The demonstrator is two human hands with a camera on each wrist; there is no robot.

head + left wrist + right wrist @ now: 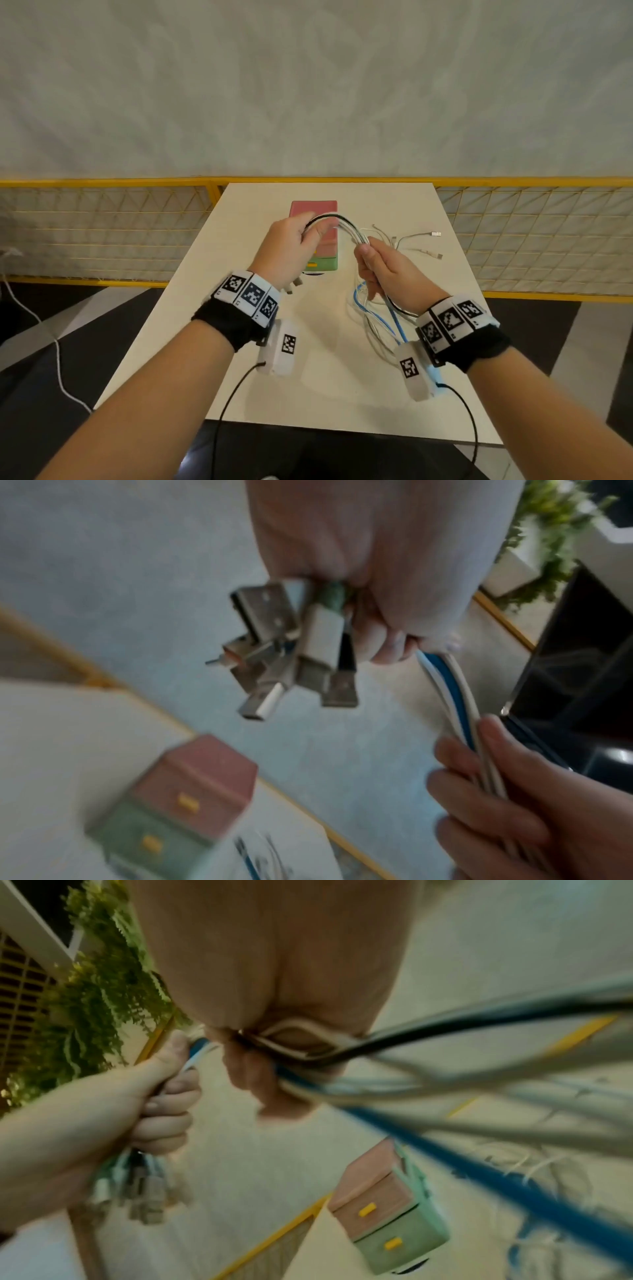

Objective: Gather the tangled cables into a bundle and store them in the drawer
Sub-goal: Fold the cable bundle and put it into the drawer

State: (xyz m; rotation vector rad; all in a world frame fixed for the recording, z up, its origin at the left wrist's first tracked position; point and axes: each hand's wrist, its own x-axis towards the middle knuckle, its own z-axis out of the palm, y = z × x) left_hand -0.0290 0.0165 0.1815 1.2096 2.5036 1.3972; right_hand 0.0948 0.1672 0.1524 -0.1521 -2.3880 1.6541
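Observation:
A bunch of white, blue and black cables (346,226) arches between my two hands above the white table (329,387). My left hand (291,246) grips one end in a fist; several USB plugs (284,653) stick out below it. My right hand (380,270) grips the same bunch further along, and the loose cable lengths (380,318) hang from it down to the table. The small drawer unit (322,240), pink on top and green below with yellow handles (368,1210), stands behind my hands with both drawers closed.
Loose white cable ends with plugs (421,243) lie on the table right of the drawer unit. A yellow mesh railing (102,233) runs behind the table. A white cord (41,329) trails on the dark floor at left. Green plants (95,996) hang beyond the railing.

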